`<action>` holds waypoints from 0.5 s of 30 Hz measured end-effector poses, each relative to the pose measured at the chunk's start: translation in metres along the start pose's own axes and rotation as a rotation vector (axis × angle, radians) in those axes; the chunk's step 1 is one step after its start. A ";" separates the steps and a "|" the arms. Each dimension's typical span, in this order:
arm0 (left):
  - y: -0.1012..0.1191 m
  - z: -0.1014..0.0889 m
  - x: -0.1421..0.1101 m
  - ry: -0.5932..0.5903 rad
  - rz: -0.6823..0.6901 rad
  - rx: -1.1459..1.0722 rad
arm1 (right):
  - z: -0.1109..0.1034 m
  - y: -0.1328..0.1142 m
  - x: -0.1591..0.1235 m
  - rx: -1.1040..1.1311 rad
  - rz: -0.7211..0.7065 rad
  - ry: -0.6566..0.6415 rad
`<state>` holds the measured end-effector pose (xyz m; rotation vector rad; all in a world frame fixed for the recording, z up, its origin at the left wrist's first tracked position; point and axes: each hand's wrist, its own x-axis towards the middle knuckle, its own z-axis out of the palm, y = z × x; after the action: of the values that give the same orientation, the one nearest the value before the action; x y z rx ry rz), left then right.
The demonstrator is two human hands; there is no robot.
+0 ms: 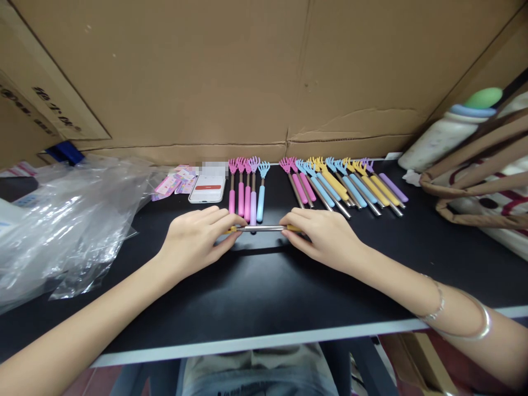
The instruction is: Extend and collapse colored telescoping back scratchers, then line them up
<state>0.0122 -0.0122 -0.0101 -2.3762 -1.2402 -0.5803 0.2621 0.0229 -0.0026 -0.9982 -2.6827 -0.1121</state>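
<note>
Between my two hands a yellow back scratcher [264,228] with a metal shaft lies level above the black table. My left hand [198,236] pinches its left end, where a bit of yellow shows. The yellow part at its right end is pinched by my right hand [324,234]. Just behind the held one, several pink, purple and blue back scratchers [247,203] lie in a row, claws pointing away from me. Farther right is a second group of back scratchers [334,181] in pink, blue, yellow and purple, some beside separate metal shafts.
Crumpled clear plastic bags [78,225] cover the left side of the table [264,302]. Near them lie a phone [207,188] and small printed cards [175,181]. A cardboard wall [198,77] rises behind. At right stand a bottle [445,135] and a brown-trimmed bag [474,181].
</note>
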 end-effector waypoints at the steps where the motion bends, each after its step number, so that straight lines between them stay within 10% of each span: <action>1: 0.000 0.000 0.000 0.003 0.002 0.001 | 0.000 0.000 0.000 -0.002 -0.003 0.010; 15: 0.000 0.002 0.000 0.005 0.007 0.018 | 0.004 0.000 0.000 0.016 0.012 0.020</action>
<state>0.0126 -0.0111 -0.0111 -2.3612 -1.2296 -0.5705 0.2610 0.0234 -0.0063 -1.0029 -2.6549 -0.0975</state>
